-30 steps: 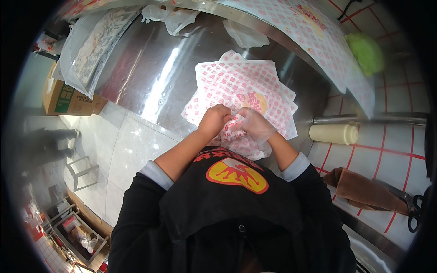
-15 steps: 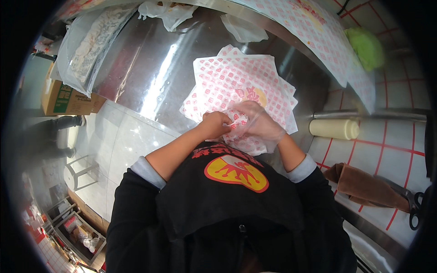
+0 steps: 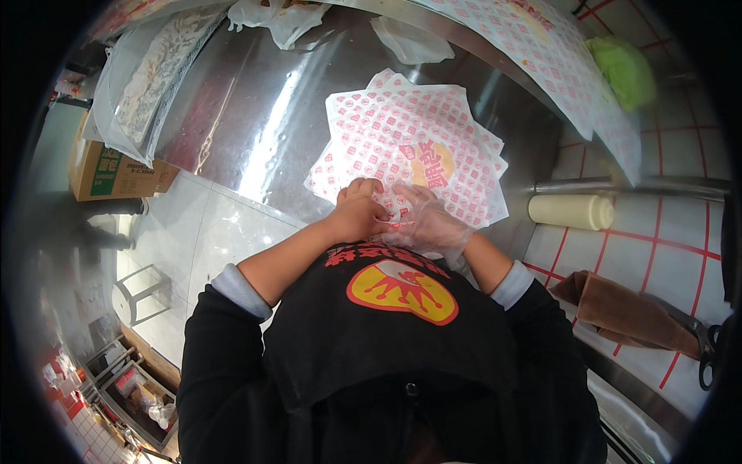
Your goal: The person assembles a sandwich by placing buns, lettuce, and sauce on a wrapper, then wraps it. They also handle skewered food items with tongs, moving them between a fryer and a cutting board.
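Both my hands meet at the near edge of a fanned stack of white wrapping paper (image 3: 394,124) with a pink-red print and a yellow patch. My bare left hand (image 3: 359,210) has its fingers curled and its thumb pressed on a bit of printed paper (image 3: 397,226) between the hands. On my right hand (image 3: 433,220) is a loose, clear plastic glove. Its fingers bend over the same paper from the other side. The lower part of that paper is hidden by the hands and my black apron (image 3: 386,348); whether it wraps anything, I cannot tell.
The stack lies on a shiny steel counter (image 3: 255,116). Plastic bags (image 3: 278,23) sit along its far side. To the right are a cream squeeze bottle (image 3: 570,212), a brown cloth (image 3: 630,313) and black-handled scissors (image 3: 707,356). A cardboard box (image 3: 116,172) and a stool (image 3: 143,294) stand left.
The crumpled printed paper held in front of the stack has gone lower, mostly out of sight. My right hand has turned and come down, uncovering the yellow patch.
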Demonstrator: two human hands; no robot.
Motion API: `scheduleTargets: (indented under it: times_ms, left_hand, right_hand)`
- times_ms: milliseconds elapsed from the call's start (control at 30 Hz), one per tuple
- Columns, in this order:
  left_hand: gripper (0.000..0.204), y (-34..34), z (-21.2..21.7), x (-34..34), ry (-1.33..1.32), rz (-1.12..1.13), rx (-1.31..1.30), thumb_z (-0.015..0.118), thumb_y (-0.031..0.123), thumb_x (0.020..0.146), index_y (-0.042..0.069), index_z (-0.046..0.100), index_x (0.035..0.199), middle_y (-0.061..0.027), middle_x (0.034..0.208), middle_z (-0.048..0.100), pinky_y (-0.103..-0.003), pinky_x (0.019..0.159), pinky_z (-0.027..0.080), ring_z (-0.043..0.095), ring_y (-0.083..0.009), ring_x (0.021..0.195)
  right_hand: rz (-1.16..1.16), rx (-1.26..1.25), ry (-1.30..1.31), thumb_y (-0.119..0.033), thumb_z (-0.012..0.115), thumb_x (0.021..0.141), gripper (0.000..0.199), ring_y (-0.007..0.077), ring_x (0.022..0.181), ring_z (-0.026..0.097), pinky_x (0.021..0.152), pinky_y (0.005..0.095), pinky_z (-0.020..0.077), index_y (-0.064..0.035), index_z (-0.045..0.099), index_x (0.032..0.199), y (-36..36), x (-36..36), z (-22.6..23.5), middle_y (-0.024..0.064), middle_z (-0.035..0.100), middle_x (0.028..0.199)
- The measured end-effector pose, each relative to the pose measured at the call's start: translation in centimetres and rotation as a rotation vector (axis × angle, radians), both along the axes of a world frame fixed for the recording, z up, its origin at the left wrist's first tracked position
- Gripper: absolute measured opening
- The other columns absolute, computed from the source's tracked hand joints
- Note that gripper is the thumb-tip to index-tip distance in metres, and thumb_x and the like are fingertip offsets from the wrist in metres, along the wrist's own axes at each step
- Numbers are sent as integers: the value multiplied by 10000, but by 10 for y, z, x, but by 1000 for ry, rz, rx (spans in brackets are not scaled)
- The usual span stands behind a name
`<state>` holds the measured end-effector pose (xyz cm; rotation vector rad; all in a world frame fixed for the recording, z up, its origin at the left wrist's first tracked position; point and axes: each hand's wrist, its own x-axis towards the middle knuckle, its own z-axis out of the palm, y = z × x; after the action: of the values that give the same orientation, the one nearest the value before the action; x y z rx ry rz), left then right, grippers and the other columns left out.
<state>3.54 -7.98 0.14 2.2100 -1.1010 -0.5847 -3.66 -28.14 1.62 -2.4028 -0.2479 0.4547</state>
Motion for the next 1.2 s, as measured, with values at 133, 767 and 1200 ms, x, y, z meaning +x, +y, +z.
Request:
scheduleTargets:
  times_ms: [133,767,1200]
  left_hand:
    - [239,-3,-21,-4,161,137,-9,781,245,656,143,701,857,-102,1118,474,-363,919,355,368,-291,1158]
    - [398,22,4,15,-302,-92,-97,733,22,575,56,525,913,-135,960,491,-393,773,461,502,-348,925]
    - [932,-10,33,55,45,30,177,806,153,561,97,297,1339,-252,1197,421,-427,811,507,591,-404,927]
  right_hand:
    - [-162,66,18,-368,694,763,405,364,1208,411,1036,407,310,-35,671,994,2,-4,-12,221,426,1332]
    - [-130,190,-420,12,738,589,597,299,1010,487,904,357,431,-138,501,1115,6,11,-13,135,453,1075]
    - [-185,63,-54,-250,849,548,1051,399,1065,517,903,414,439,-58,256,1393,32,56,15,260,497,1158]
